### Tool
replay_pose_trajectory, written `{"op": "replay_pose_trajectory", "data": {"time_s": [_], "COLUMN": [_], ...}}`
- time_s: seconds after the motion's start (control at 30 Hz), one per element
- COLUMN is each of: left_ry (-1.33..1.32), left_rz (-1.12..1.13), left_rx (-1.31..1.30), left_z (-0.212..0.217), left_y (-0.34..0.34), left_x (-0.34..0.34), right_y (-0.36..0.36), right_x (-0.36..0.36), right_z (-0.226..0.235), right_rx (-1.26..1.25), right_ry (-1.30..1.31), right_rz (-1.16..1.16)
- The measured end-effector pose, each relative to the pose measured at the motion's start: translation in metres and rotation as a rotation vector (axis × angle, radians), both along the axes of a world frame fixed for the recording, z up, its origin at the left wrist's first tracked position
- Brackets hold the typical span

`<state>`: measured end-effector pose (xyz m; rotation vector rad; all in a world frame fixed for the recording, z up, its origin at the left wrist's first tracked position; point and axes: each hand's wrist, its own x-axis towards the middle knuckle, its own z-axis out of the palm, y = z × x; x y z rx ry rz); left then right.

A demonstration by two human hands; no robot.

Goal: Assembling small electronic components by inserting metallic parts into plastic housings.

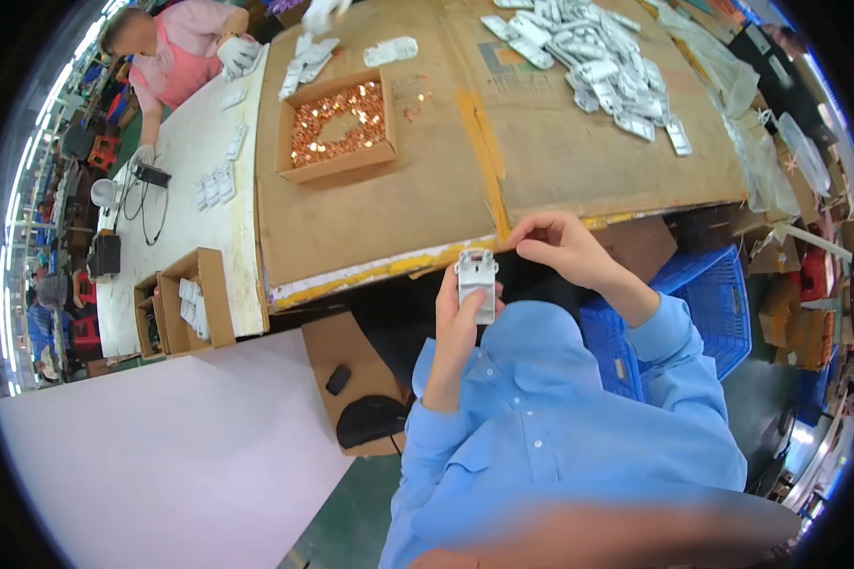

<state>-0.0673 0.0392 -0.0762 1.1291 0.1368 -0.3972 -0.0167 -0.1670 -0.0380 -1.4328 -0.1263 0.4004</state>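
— Fingers (454, 305) of left hand (455, 327): wrapped round a small grey-white plastic part (476, 282), held upright just off the bench (370, 218) edge, in front of the blue shirt.
— And the right hand (555, 245)?
— Fingertips pinched together just beside the part's top corner; something tiny between them perhaps, too small to tell.
— Look of the part?
— Flat, roughly rectangular, pale, with two short lugs on top and a darker recess between.
— Containers?
— Open cardboard box (337, 128) on the brown bench top, full of small copper-coloured bits, a few spilled beside it. Blue crate (702, 303) below the bench on the right, contents unclear. Two cartons (185, 299) at left with white parts inside.
— Anything else?
— Heap of like white parts (593, 62) at the far end. Gloved co-worker (176, 57) at the far left corner.
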Motion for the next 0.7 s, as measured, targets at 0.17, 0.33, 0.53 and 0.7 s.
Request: {"op": "replay_pose_trajectory", "data": {"time_s": [0.17, 0.33, 0.53, 0.7], "left_ry": [-0.016, -0.059, -0.198, -0.202], "left_rz": [-0.064, -0.04, -0.016, -0.023], "left_rx": [0.096, 0.197, 0.381, 0.406], "left_z": [0.009, 0.005, 0.008, 0.013], "left_y": [-0.032, -0.056, -0.071, -0.077], "left_x": [-0.003, -0.009, -0.018, -0.021], "right_y": [-0.02, -0.029, -0.023, -0.023], "right_x": [-0.029, -0.039, -0.048, -0.043], "right_z": [-0.002, -0.011, -0.018, -0.021], "right_rx": [0.023, -0.218, -0.291, -0.477], "right_ry": [0.011, -0.098, -0.349, -0.56], "right_rz": [-0.13, -0.133, -0.138, -0.184]}}
